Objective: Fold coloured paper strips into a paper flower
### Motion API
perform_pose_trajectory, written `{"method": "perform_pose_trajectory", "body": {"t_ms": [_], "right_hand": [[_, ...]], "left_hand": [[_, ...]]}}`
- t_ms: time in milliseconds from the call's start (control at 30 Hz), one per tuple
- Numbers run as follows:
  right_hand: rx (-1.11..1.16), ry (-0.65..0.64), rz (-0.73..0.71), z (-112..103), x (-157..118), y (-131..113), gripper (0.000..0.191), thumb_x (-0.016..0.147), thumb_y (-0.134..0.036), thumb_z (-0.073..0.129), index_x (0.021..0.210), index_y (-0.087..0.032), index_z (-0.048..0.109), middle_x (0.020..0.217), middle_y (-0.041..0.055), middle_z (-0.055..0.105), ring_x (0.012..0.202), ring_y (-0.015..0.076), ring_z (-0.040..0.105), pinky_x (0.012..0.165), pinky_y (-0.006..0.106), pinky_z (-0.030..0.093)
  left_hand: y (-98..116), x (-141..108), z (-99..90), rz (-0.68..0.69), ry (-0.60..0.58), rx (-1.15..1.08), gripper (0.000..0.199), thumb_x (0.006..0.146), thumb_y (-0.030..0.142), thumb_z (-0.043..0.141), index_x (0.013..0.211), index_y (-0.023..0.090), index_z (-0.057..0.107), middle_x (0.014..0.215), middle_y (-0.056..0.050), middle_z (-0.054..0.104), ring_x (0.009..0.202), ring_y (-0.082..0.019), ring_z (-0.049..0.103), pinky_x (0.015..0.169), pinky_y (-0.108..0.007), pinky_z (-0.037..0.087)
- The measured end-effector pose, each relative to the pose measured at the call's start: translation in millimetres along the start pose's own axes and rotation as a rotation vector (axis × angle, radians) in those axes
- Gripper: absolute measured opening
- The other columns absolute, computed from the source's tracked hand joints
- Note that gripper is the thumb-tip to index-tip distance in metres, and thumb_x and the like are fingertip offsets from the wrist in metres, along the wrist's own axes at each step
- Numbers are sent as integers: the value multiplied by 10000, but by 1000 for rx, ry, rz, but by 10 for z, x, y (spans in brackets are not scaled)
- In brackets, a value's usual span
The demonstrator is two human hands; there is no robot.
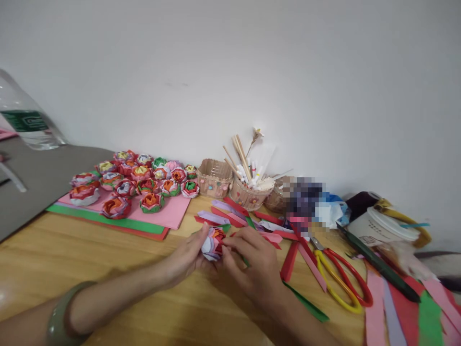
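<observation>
My left hand (pixel 187 253) is closed around a small folded paper flower (pixel 213 244) with white, lilac and red petals, held above the wooden table. At the flower's right side my right hand (pixel 252 254) has its thumb and forefinger pinched together on the petals. Just what part those fingertips hold is hidden. Behind and to the right of my hands lie folded paper strips (pixel 214 217) in lilac, red, pink and green. Several finished paper flowers (pixel 115 207) in mixed colours sit to the left on stacked pink, green and red paper sheets (pixel 173 211).
Small baskets (pixel 215 179) stand along the wall, one holding wooden sticks (pixel 242 156). Scissors (pixel 342 278) with red and yellow handles lie right, near a dark green pen-like tool (pixel 382 264), a white lidded tub (pixel 382 228) and cut paper strips (pixel 376 307). A plastic bottle (pixel 29 120) stands far left.
</observation>
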State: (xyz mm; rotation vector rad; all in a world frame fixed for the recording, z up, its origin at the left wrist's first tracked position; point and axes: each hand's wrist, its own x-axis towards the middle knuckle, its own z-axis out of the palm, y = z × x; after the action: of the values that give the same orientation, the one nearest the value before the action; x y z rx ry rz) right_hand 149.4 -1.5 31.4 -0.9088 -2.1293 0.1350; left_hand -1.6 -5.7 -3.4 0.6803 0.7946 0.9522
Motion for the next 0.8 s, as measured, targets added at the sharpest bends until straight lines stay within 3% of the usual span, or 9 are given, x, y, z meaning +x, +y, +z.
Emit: {"method": "perform_pose_trajectory", "body": {"t_ms": [100,200,500,700,800], "right_hand": [[305,-99,301,4,58,13,212,788,-147,492,671,-162,668,614,22,609,570,116,540,509,212,412],[345,-107,404,25,73,18,200,748,-147,520,603,-152,657,572,19,594,528,110,506,467,204,374],[257,-117,367,42,35,11,188,736,-134,503,611,-161,641,577,15,592,523,111,505,474,208,378],[-183,87,95,136,-61,-5,156,694,-103,510,578,-158,598,572,42,563,565,152,513,511,250,385],[5,-19,182,98,-34,14,183,751,-121,489,675,-150,653,622,44,597,587,144,537,532,239,404]], "left_hand": [[25,-4,4,0,-10,21,518,662,635,565,781,132,575,625,-20,610,581,-141,573,530,-253,494],[27,-9,7,6,-17,36,522,660,641,561,759,128,578,630,-26,613,579,-139,572,537,-256,497],[17,-11,-2,9,-2,60,487,696,615,545,750,133,589,651,-39,616,607,-155,562,559,-282,498],[-3,-26,13,25,-10,86,449,712,584,549,758,140,592,661,-26,607,608,-152,558,567,-281,493],[-7,-19,10,36,4,64,455,714,581,550,793,135,599,668,-27,610,608,-149,555,558,-270,487]]}}
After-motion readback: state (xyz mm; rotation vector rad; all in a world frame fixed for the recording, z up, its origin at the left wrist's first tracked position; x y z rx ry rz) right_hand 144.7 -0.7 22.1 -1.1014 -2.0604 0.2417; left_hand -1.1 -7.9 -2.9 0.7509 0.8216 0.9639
